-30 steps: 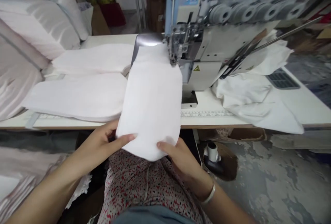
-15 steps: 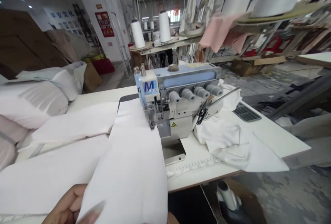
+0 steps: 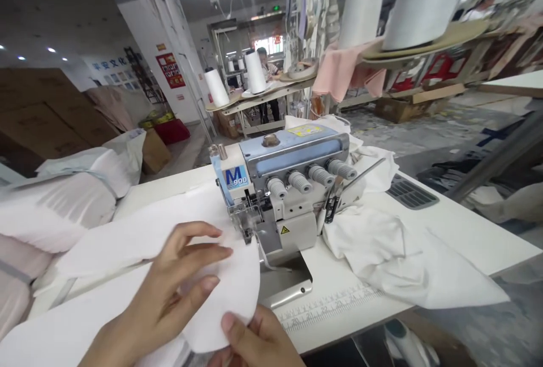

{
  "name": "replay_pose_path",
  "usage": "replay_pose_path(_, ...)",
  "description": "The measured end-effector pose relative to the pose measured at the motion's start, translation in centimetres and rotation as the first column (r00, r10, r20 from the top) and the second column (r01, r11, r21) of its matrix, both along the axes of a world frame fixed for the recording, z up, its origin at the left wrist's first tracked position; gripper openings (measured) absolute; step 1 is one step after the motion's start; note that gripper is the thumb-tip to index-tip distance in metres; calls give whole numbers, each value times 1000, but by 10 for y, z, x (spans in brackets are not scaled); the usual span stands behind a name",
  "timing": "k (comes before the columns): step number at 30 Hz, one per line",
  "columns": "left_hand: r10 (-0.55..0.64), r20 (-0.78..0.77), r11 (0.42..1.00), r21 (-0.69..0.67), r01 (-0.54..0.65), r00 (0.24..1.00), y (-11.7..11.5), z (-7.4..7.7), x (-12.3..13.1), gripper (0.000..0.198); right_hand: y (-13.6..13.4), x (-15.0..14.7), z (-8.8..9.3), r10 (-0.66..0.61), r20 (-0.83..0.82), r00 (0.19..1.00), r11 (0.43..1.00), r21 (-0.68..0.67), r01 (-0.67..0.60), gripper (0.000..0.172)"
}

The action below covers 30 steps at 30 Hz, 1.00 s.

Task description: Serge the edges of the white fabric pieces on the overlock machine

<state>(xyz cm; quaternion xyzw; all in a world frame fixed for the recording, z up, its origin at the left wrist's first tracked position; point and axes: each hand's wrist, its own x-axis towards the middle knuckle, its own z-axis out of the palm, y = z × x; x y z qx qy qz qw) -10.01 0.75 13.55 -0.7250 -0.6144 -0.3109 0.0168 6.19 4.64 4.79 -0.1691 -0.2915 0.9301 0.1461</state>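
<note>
A white fabric piece [image 3: 231, 290] with a rounded end lies at the needle area of the overlock sewing machine [image 3: 292, 186], which is marked M900. My right hand [image 3: 263, 339] pinches the near rounded edge, thumb on top and fingers underneath. Over the fabric's left part is my left hand [image 3: 169, 288], its fingers apart and pointing toward the presser foot. I cannot tell whether its fingertips touch the cloth. A narrow strip of trimmed fabric [image 3: 271, 259] hangs at the machine's front, right of the piece.
More white fabric pieces [image 3: 85, 310] lie on the left, with tied bundles [image 3: 72, 203] behind them. A crumpled white cloth heap [image 3: 382, 248] rests right of the machine. Measuring tape markings [image 3: 331, 307] run along the table's front edge. Thread cones [image 3: 255, 73] stand behind; a person sits farther back.
The fabric has moved forward through the machine, so its near end now shows. My left hand has come up over the cloth; my right hand has risen to its edge. The view has shifted.
</note>
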Motion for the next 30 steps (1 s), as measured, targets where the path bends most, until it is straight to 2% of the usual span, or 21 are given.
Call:
replay_pose_path(2, -155, 83, 980, -116, 164, 984, 12, -6, -3, 41, 6, -5, 0, -12, -64, 998, 1000, -23, 10, 65)
replay_pose_path(5, -208, 88, 964, -151, 220, 974, 12, -19, -5, 59, 16, -3, 1, -67, -46, 997, 996, 50, 69, 59)
replay_pose_path(7, -177, 67, 975, -125, 184, 982, 4, -27, -2, 69, 21, 3, 4, -152, -5, 988, 976, 159, 151, 49)
replay_pose_path(10, -50, 31, 994, -93, 53, 998, -10, -36, 12, 81, 24, 12, 11, -310, 69, 948, 920, 274, 281, 35)
replay_pose_path(13, 74, -68, 996, -43, -77, 995, -19, -45, 32, 79, 19, 15, 16, -304, 51, 951, 908, 317, 273, 17)
replay_pose_path(14, 106, -103, 993, -30, -110, 989, -21, -48, 39, 78, 15, 14, 16, -281, 21, 960, 911, 320, 259, 18)
replay_pose_path(16, 156, -148, 987, -16, -160, 977, -22, -52, 50, 79, 8, 10, 17, -262, -22, 965, 914, 315, 255, 33)
replay_pose_path(19, 167, -175, 984, -24, -174, 970, -20, -51, 61, 78, -2, 5, 16, -295, -32, 955, 925, 242, 294, 48)
replay_pose_path(22, 121, -174, 988, -69, -135, 977, -17, -42, 62, 72, -6, 2, 10, -343, -35, 939, 920, 189, 343, 43)
replay_pose_path(24, 114, -137, 987, -100, -128, 984, -17, -36, 60, 70, -5, 2, 4, -386, 10, 923, 891, 264, 370, 35)
replay_pose_path(27, 116, -73, 984, -127, -125, 991, -17, -30, 57, 67, -1, 4, -4, -483, 84, 872, 781, 490, 386, 18)
replay_pose_path(29, 104, -41, 985, -131, -108, 994, -17, -29, 55, 67, 1, 6, -6, -504, 78, 860, 731, 569, 377, 18)
replay_pose_path(30, 99, -26, 986, -129, -102, 995, -17, -29, 54, 68, 1, 7, -5, -498, 68, 864, 727, 576, 374, 22)
